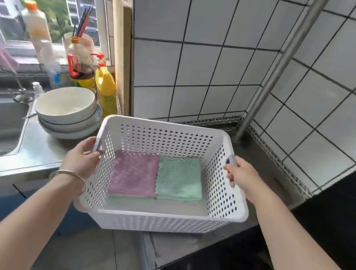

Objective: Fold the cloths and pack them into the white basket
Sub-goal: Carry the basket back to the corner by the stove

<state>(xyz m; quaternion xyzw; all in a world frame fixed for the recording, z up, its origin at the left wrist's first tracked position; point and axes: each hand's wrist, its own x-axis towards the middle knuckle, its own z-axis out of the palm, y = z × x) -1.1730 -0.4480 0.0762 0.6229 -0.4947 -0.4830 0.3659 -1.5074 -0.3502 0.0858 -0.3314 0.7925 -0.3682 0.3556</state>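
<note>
Steel counter (39, 156): both hands grip white basket (160, 220) holding folded cloths (157, 177)

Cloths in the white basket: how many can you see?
2 on top: a purple cloth folded on the left of the basket floor, a green cloth folded beside it on the right, edges touching. Pale green edges below them suggest more underneath; that number is hidden.

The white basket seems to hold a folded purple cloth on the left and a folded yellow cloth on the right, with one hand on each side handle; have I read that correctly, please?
Nearly. The cloth on the right is mint green, not yellow, as the head view shows. The rest stands: the white basket holds the folded purple cloth on the left, and the left hand and right hand each grip a side handle.
</note>
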